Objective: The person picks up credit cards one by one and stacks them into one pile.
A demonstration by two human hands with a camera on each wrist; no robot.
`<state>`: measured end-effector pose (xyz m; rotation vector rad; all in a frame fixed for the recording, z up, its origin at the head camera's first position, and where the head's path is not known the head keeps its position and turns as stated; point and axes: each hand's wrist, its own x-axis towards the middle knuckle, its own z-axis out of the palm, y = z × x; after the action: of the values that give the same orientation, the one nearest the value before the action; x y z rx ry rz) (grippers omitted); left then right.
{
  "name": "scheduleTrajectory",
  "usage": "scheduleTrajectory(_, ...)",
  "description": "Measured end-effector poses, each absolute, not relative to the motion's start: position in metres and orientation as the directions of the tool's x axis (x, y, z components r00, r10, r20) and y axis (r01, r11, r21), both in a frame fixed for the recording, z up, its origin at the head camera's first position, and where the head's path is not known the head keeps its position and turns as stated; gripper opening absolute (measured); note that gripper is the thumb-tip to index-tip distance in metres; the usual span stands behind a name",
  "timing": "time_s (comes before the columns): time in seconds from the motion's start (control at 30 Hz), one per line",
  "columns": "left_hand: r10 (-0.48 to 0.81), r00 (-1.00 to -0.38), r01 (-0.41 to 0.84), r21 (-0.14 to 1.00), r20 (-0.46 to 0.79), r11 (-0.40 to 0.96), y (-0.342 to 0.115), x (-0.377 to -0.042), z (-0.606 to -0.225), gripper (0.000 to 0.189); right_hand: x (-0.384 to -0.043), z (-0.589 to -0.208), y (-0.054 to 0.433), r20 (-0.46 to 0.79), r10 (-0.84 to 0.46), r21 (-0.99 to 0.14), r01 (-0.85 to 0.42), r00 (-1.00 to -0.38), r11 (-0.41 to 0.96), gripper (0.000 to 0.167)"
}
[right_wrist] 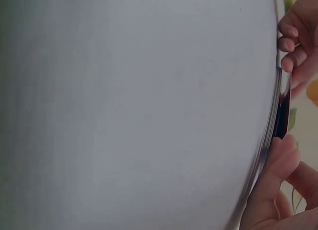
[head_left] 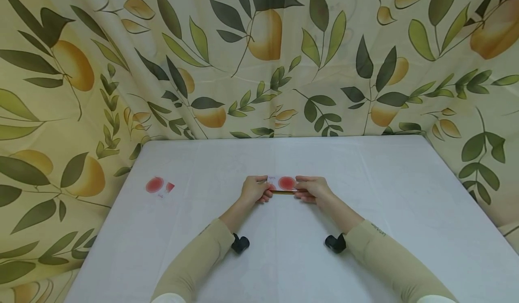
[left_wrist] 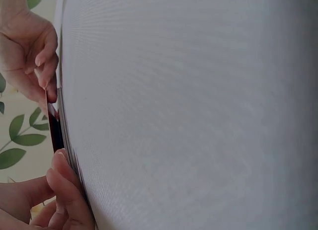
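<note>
A small white card (head_left: 287, 183) printed with a red circle is held between both hands in the middle of the table. Along its near side runs a thin dark-and-gold strip (head_left: 283, 192); whether it belongs to the card, I cannot tell. My left hand (head_left: 255, 189) pinches the card's left end, thumb above and fingers below. At the right end, my right hand (head_left: 313, 189) grips it the same way. Both wrist views show the piece almost edge-on, with a dark underside (left_wrist: 55, 128) close to the tabletop, so its thickness stays unclear.
A white cloth covers the table (head_left: 279, 258). On its left part lie a red round shape (head_left: 154, 185) and a small red wedge shape (head_left: 170, 187), with tiny print beside them. A fruit-and-leaf patterned curtain (head_left: 267, 91) hangs behind the back edge.
</note>
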<state>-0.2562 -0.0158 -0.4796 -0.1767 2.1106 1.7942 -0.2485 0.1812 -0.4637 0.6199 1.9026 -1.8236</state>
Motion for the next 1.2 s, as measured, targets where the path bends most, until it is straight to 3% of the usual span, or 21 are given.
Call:
scheduleTrajectory(0.5, 0.141, -0.927, -0.319, 0.929, -0.347, 0.188, -0.0170, -0.2583, -0.4813, 0.044, -0.2516, -0.4636, 0.1854, -0.531, -0.040, -0.837, 0.518, -0.846, 0.175, 0.049)
scheduleTrajectory(1.2, 0.110, -0.927, -0.336, 0.924, -0.359, 0.184, -0.0184, -0.2557, -0.4800, 0.043, -0.2482, -0.4667, 0.1819, -0.513, 0.003, -0.832, 0.498, -0.858, 0.246, 0.048)
